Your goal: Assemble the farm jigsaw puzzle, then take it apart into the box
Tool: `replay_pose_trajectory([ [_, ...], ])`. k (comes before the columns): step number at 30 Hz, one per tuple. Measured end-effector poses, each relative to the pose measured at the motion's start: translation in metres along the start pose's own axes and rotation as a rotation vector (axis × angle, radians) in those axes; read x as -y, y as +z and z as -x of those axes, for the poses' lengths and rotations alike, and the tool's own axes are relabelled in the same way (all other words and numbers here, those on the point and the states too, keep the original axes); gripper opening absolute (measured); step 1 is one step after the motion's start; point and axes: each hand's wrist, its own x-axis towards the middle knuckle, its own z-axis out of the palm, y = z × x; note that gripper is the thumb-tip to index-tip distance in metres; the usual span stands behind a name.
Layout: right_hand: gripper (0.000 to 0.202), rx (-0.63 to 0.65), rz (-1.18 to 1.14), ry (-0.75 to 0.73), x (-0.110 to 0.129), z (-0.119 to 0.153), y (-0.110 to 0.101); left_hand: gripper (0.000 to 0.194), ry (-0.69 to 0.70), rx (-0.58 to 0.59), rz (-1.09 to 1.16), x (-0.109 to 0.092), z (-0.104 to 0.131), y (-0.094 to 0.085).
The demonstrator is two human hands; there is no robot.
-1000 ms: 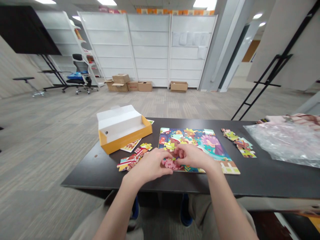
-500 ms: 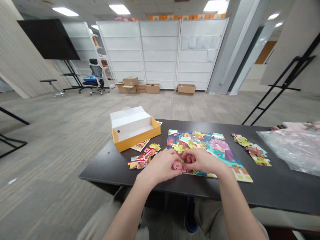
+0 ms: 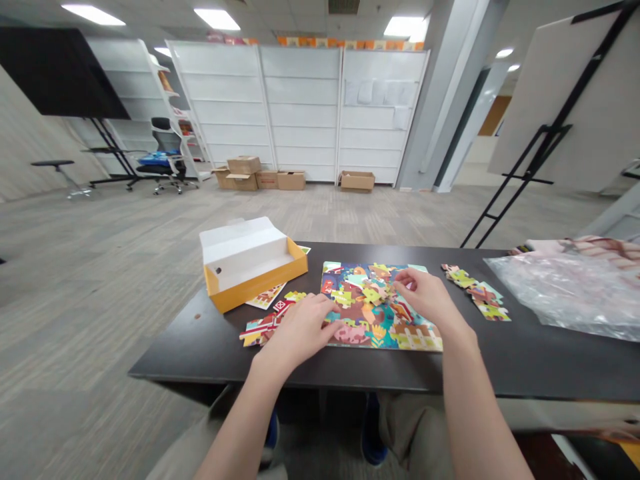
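Note:
A colourful jigsaw puzzle board lies on the black table, with loose puzzle pieces scattered over its middle. A pink pig piece sits near the board's front edge. My left hand rests at the board's left edge, its fingers apart, thumb beside the pig piece. Over the right part of the board is my right hand, fingers curved with a gap from the thumb, by the loose pieces; I see nothing held in it. More joined pieces lie left of my left hand, partly covered by it.
An open yellow box with a white lid stands at the table's left. Several puzzle pieces lie right of the board. Further right is a clear plastic bag. The black table ends close in front of my legs.
My right hand has moved away from the pig piece, up and right to the loose pieces. My left hand has drawn back slightly, uncovering the pig piece. The camera view has turned rightward.

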Motion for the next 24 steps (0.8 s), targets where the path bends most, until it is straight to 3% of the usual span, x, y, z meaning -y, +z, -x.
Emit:
replay_pose_trajectory([
  [4, 0.018, 0.015, 0.068, -0.057, -0.003, -0.001, 0.007, 0.02, -0.064, -0.041, -0.103, -0.003, -0.008, -0.001],
  [11, 0.041, 0.13, 0.121, -0.099, 0.022, 0.004, 0.027, 0.019, -0.061, -0.104, -0.17, -0.012, -0.026, 0.009],
  [14, 0.035, 0.142, 0.13, -0.108, 0.02, 0.004, 0.032, 0.019, -0.059, -0.112, -0.161, -0.016, -0.031, 0.013],
  [18, 0.029, 0.166, 0.027, -0.142, 0.01, 0.003, 0.031, 0.02, -0.029, -0.103, -0.092, -0.019, -0.033, 0.015],
  [24, 0.057, 0.149, -0.202, -0.235, 0.015, 0.006, 0.019, 0.021, -0.016, -0.158, 0.182, -0.018, -0.032, 0.019],
])
